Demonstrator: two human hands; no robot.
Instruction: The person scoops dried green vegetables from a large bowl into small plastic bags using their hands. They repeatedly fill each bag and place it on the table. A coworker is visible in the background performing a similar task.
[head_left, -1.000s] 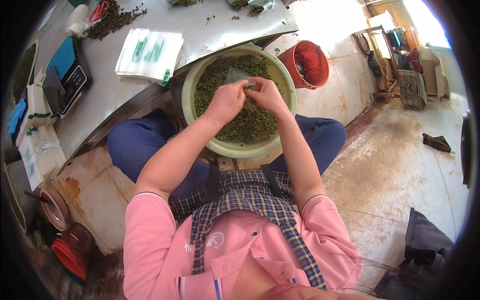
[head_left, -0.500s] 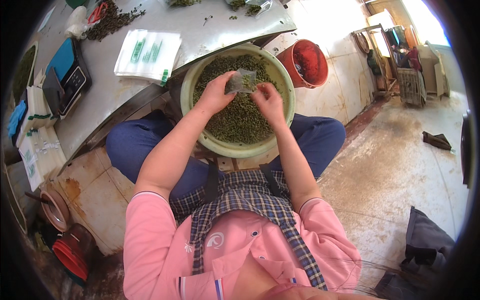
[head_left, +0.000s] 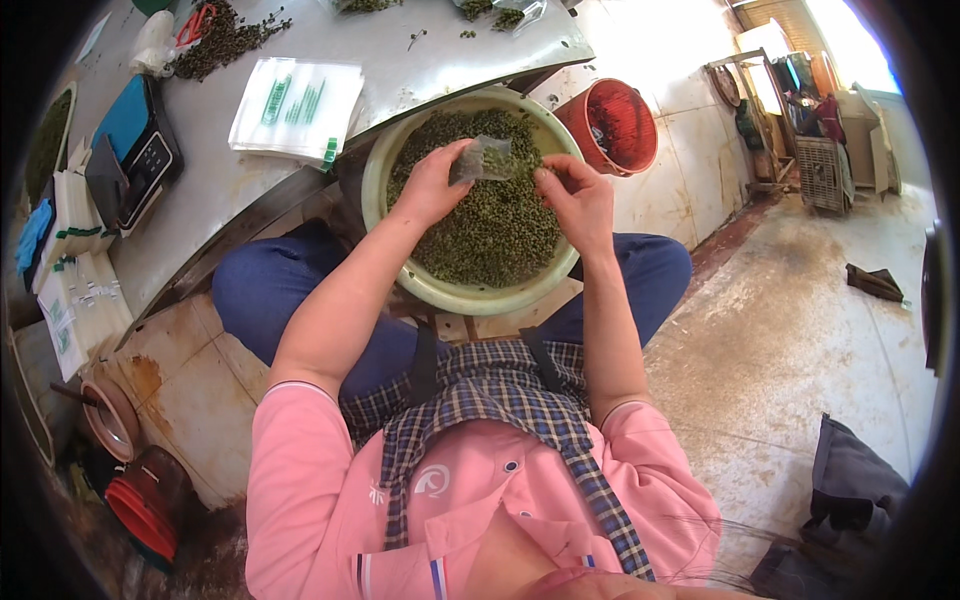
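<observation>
In my left hand (head_left: 436, 185) is a small clear plastic bag (head_left: 486, 158), gripped at its left side between thumb and fingers. Some green shows in or through the bag; I cannot tell which. My right hand (head_left: 580, 205) is a little right of the bag, apart from it, its thumb and fingertips pinched together. Whatever that pinch holds, if anything, is too small to make out. Below both hands stands a pale green round basin (head_left: 475, 302), filled with small green berries (head_left: 490, 240) that look like green peppercorns.
A red bucket (head_left: 640, 150) stands beyond the basin at right. On the metal table (head_left: 420, 75) lie a stack of printed plastic bags (head_left: 340, 90), a scale (head_left: 150, 165), dark berries on stems (head_left: 215, 55) and red-handled scissors (head_left: 195, 25). A crate (head_left: 823, 175) stands far right.
My right hand has moved right, away from the bag's edge, and turned. My left hand stays in place with the bag, which now lies more sideways.
</observation>
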